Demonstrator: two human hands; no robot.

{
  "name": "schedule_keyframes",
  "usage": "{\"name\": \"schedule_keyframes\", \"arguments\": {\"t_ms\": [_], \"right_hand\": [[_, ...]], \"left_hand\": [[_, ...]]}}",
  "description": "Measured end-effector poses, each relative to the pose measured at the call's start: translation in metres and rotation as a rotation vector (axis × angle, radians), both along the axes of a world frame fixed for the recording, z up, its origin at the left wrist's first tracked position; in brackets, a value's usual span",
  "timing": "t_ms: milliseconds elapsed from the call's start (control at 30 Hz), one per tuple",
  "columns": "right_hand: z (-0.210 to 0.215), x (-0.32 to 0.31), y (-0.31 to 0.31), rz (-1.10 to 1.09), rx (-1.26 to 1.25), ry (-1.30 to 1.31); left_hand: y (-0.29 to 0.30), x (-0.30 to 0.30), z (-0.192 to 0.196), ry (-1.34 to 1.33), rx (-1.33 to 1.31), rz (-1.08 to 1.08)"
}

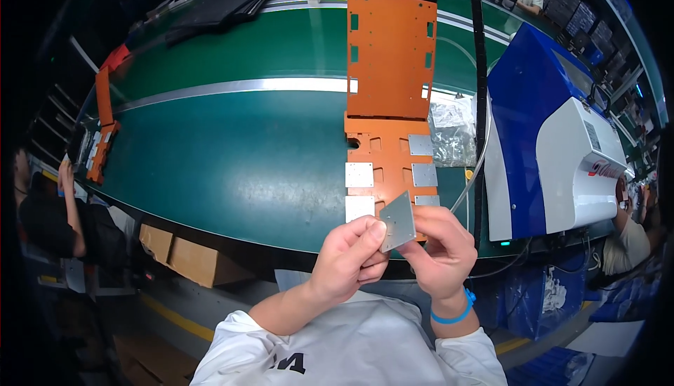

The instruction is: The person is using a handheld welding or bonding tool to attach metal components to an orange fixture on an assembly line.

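Note:
Between my two hands is a small square metal plate [399,221] with tiny holes, tilted up over the near edge of the bench. My left hand [351,254] pinches its lower left side between thumb and fingers. Fingers of my right hand [444,249] grip its right edge. Just beyond lies an orange hinged fixture [391,129], its lid [390,56] laid back. Similar silver plates, such as one at the left [359,174] and one at the right [424,175], sit in its recesses. One upper left recess [354,143] holds no plate. My hands hide the fixture's near end.
A blue and white machine [554,140] stands right of the fixture, beside a black post [480,105]. Clear plastic bags [451,129] lie between them. Black sheets [221,7] are stacked at the far left. Another orange fixture [103,144] sits at the left end, near a person [53,210].

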State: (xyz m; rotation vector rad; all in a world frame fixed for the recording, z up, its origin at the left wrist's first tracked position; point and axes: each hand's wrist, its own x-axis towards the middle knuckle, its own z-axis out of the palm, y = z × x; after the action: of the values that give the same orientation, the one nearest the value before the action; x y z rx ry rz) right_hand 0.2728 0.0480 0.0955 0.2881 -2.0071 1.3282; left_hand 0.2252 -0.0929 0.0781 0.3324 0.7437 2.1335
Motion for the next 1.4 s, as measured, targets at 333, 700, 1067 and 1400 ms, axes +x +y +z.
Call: {"name": "schedule_keyframes", "arguments": {"t_ms": [333, 700, 1067, 1400], "right_hand": [[-0.013, -0.002, -0.003, 0.123, -0.318, -0.017], [-0.009, -0.004, 0.002, 0.068, -0.021, 0.09], [-0.007, 0.004, -0.001, -0.049, 0.058, 0.027], [-0.011, 0.007, -0.007, 0.063, -0.352, -0.132]], "left_hand": [[-0.003, 0.009, 0.009, 0.243, -0.151, 0.204], [-0.009, -0.002, 0.005, -0.122, 0.055, -0.153], [-0.005, 0.0, 0.008, -0.367, 0.064, -0.171], [-0.006, -0.006, 0.023, -0.441, -0.054, -0.21]]}}
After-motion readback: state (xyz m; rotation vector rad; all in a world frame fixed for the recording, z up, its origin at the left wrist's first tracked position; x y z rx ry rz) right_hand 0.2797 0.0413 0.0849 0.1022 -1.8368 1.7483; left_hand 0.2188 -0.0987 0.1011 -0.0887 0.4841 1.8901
